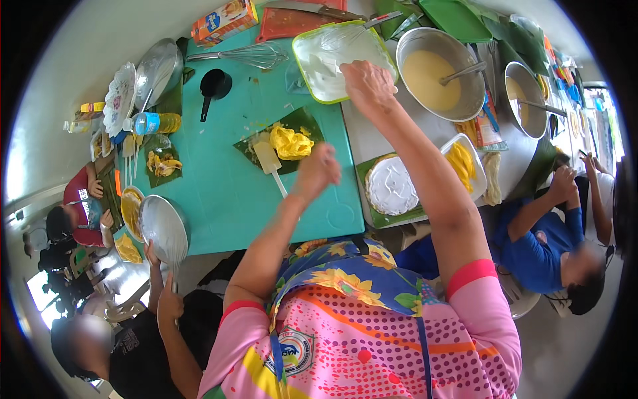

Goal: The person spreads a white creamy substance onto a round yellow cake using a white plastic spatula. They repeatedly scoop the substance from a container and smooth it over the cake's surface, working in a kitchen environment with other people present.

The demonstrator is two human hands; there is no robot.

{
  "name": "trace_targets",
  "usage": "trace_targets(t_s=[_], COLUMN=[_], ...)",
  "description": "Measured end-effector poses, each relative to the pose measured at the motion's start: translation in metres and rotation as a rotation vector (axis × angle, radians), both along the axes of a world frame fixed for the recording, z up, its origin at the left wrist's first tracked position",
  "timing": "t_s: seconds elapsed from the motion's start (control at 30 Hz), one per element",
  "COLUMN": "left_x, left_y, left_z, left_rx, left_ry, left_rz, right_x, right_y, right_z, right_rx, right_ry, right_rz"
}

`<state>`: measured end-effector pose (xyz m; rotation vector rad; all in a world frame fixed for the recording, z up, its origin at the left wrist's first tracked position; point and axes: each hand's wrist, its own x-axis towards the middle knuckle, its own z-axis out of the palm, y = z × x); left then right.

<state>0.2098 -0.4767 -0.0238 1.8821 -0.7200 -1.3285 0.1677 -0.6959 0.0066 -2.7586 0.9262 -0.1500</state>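
My left hand [319,172], blurred with fingers curled, hovers at the lower right of a yellow crumpled mass [291,142] on a piece of banana leaf [304,119]. A white-handled spatula [267,158] lies across that leaf. Over the near edge of a lime-rimmed tray [319,92] is my right hand [368,84], its back to the camera. The tray holds white contents and a wire whisk [344,37]. What either hand holds is hidden. Below my right forearm, a round cake with white topping [391,185] rests on a leaf-lined board.
Metal bowls of yellow batter [431,75] [516,95] stand at right. A black measuring cup [215,85], whisk [259,55], oil bottle [157,123] and knife [329,11] lie around the green tabletop [219,199]. A co-worker at lower left holds a metal bowl [162,222]; others are at both sides.
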Motion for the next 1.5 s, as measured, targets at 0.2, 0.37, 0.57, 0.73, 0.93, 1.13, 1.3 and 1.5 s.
trace_targets(t_s=[0.2, 0.37, 0.57, 0.73, 0.93, 1.13, 1.3, 1.5], left_x=[0.078, 0.096, 0.083, 0.046, -0.018, -0.066, -0.075, -0.086], left_y=[-0.053, -0.067, -0.060, -0.022, 0.000, -0.033, -0.052, -0.050], left_z=[-0.020, -0.036, -0.027, 0.002, -0.005, -0.024, -0.033, -0.032], left_rx=[-0.163, -0.235, -0.146, -0.121, -0.091, -0.272, -0.315, -0.244], left_ry=[-0.509, -0.479, -0.413, -0.314, -0.241, -0.437, -0.586, -0.561], left_rz=[0.166, 0.142, 0.159, 0.121, -0.136, -0.307, -0.370, -0.317], right_x=[0.016, 0.000, -0.042, -0.119, -0.259, -0.326, -0.339, -0.340], right_y=[-0.001, 0.004, 0.006, 0.028, 0.081, 0.127, 0.140, 0.135], right_z=[0.004, 0.000, -0.007, 0.027, 0.023, 0.000, -0.009, -0.028], right_rx=[0.065, 0.157, 0.637, 1.018, 0.613, 0.397, 0.351, 0.168], right_ry=[0.007, -0.140, -0.401, -0.617, -0.452, -0.299, -0.270, -0.270], right_rz=[0.019, -0.019, -0.237, -0.279, -0.503, -0.556, -0.555, -0.465])
